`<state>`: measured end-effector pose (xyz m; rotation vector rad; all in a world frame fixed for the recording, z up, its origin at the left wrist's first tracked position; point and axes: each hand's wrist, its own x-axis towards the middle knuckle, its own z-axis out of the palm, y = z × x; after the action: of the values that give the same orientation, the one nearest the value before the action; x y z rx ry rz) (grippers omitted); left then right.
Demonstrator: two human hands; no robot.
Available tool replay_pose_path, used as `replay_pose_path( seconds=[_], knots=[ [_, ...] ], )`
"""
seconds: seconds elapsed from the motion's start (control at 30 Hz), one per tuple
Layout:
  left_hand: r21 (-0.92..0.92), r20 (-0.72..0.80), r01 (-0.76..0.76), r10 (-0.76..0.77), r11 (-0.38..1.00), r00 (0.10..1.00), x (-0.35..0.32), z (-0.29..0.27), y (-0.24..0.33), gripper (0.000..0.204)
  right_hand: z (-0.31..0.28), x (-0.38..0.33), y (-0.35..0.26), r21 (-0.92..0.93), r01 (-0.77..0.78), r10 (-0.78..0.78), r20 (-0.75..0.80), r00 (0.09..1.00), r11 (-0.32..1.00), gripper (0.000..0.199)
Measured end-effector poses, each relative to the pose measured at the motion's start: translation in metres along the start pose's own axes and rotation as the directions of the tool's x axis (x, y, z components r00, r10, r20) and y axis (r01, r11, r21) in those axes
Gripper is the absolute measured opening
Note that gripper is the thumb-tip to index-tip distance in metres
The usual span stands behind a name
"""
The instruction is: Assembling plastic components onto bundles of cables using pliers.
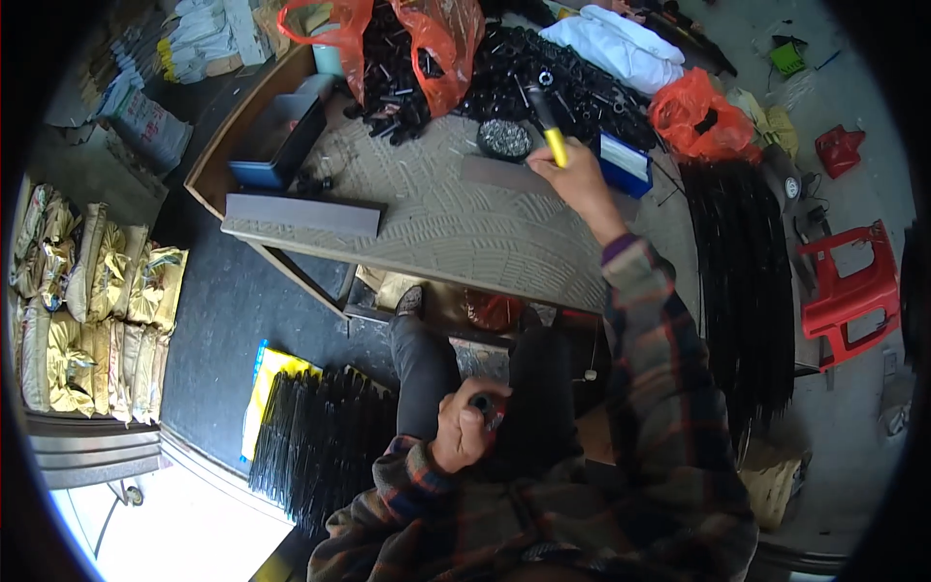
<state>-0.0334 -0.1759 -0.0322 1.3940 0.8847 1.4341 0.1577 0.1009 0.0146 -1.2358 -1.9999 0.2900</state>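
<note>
Concrete floor spreads around me, with stacked yellow sacks (87, 301) far to my left and a red plastic stool (849, 291) well off to my right. Directly ahead sits my low workbench (456, 223), its top a ribbed grey mat. Along its far edge lies a big heap of black metal parts (543, 78), partly spilling from an orange bag (427, 44). Two bundles of long black rods lie on the floor: one (742, 291) to the right of the bench, one (320, 436) by my left knee.

My right hand (574, 175) is stretched out over the bench, clenched around a hammer (548, 121) with a yellow handle and dark head, raised just above a grey bar (504, 175). My left hand (465, 427) rests at my lap, fist closed on a small dark round part (482, 403).
</note>
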Motion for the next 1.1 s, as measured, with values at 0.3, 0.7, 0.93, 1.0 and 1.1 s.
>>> replay_pose_path(
  seconds=[0.3, 0.7, 0.93, 1.0, 1.1],
  knots=[
    [-0.060, 0.019, 0.085, -0.084, 0.995, 0.996, -0.003, -0.027, -0.008, 0.054, 0.057, 0.064, -0.002, -0.520, -0.052, 0.096, 0.058, 0.994, 0.853, 0.023],
    [-0.128, -0.344, 0.173, -0.208, 0.977, 0.916, 0.022, -0.037, 0.015, 0.064, 0.008, -0.033, -0.099, 0.668, -0.348, 0.184, 0.306, 0.934, 0.658, 0.017],
    [0.023, -0.217, 0.020, -0.015, 1.000, 0.976, 0.026, -0.015, 0.043, 0.053, 0.009, -0.155, -0.173, 0.837, -0.103, -0.078, 0.171, 0.982, 0.538, 0.017],
    [0.007, -0.205, 0.063, -0.060, 0.998, 0.977, 0.017, -0.011, 0.049, 0.052, 0.008, -0.163, -0.176, 0.843, -0.060, -0.067, 0.113, 0.991, 0.534, 0.017],
    [0.044, -0.221, 0.045, -0.035, 0.998, 0.975, 0.009, -0.009, 0.053, 0.051, 0.004, -0.166, -0.178, 0.774, 0.113, -0.185, 0.006, 0.983, 0.623, 0.012]
  ],
)
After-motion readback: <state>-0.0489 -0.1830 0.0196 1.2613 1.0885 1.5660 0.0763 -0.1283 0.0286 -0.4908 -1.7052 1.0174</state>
